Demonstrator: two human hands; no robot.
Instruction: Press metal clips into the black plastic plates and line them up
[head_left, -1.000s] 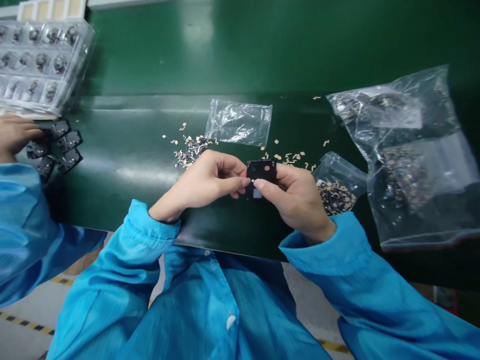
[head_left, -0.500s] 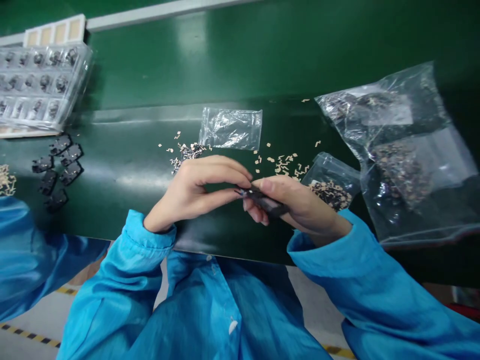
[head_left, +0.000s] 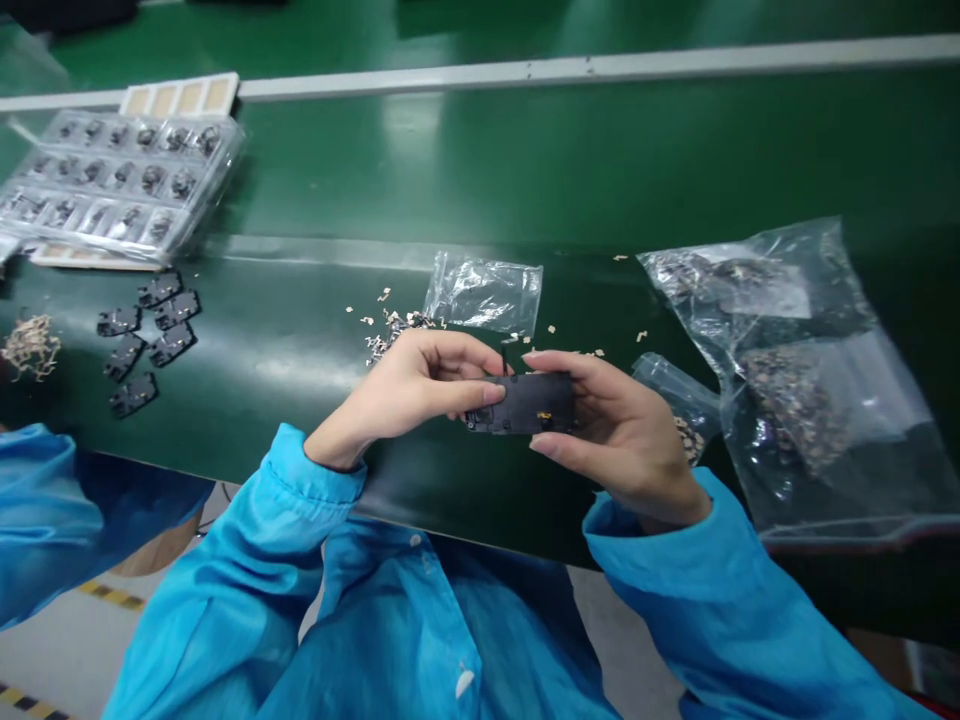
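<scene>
Between my two hands is a flat black plastic part [head_left: 517, 408] with a small gold-coloured contact near its right end. My left hand [head_left: 420, 385] grips its left end, thumb on the upper face and fingers behind. On the right end, my right hand [head_left: 615, 420] pinches it by its far and near edges between fingers and thumb. A thin dark piece sticks up behind the part near my left fingertips; I cannot make out what it is. Just beyond my left hand lies a pile of small dark and pale pieces [head_left: 386, 335].
A small clear bag [head_left: 487, 290] lies past my hands. At right are a large clear bag [head_left: 840, 480] of small parts and a smaller bag [head_left: 664, 380]. Several black parts [head_left: 172, 342], a compartmented clear tray [head_left: 225, 170] and another person's blue sleeve [head_left: 37, 500] are at left.
The black part has turned from edge-on to show its broad face. My left hand has closed onto its left end, and my right hand has shifted to its edges. The view has shifted too.
</scene>
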